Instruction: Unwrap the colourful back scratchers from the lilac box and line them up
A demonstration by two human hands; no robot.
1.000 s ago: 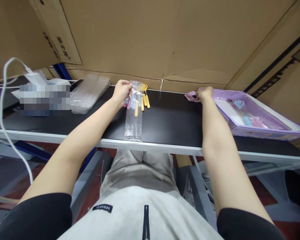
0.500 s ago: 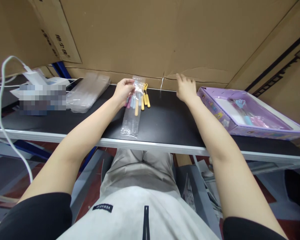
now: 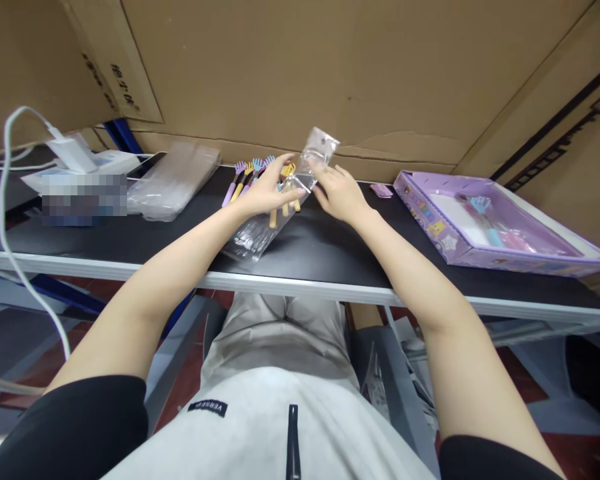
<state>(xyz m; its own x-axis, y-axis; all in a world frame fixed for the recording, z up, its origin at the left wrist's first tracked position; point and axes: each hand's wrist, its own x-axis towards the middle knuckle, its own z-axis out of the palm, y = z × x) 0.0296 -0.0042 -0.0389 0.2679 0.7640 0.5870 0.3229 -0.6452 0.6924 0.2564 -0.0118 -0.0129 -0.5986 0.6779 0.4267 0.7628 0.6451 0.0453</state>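
Observation:
A clear plastic bag [image 3: 255,241] lies slanted across the black tabletop, its top end raised toward the cardboard. My left hand [image 3: 267,193] grips its side, thumb and fingers around the edge. My right hand [image 3: 343,195] holds the bag near its upper end, with fingertips bent against the plastic. Behind and beneath my left hand lie several small claw-headed sticks [image 3: 237,183] with purple, yellow and blue parts. A few yellow handles [image 3: 273,219] show beside or through the bag; I cannot tell whether any are inside.
A purple open box [image 3: 460,250] with bagged claw-headed sticks [image 3: 495,230] stands at the right. Beside it lies a small pink packet [image 3: 381,191]. At the left are a stack of clear bags [image 3: 177,180] and a white charger [image 3: 73,153] with its cable. Cardboard [image 3: 350,80] walls the back.
My right hand has come left from beside the purple box to the bag. The bag has tilted, its top swinging right. The pink packet and more claw heads now show.

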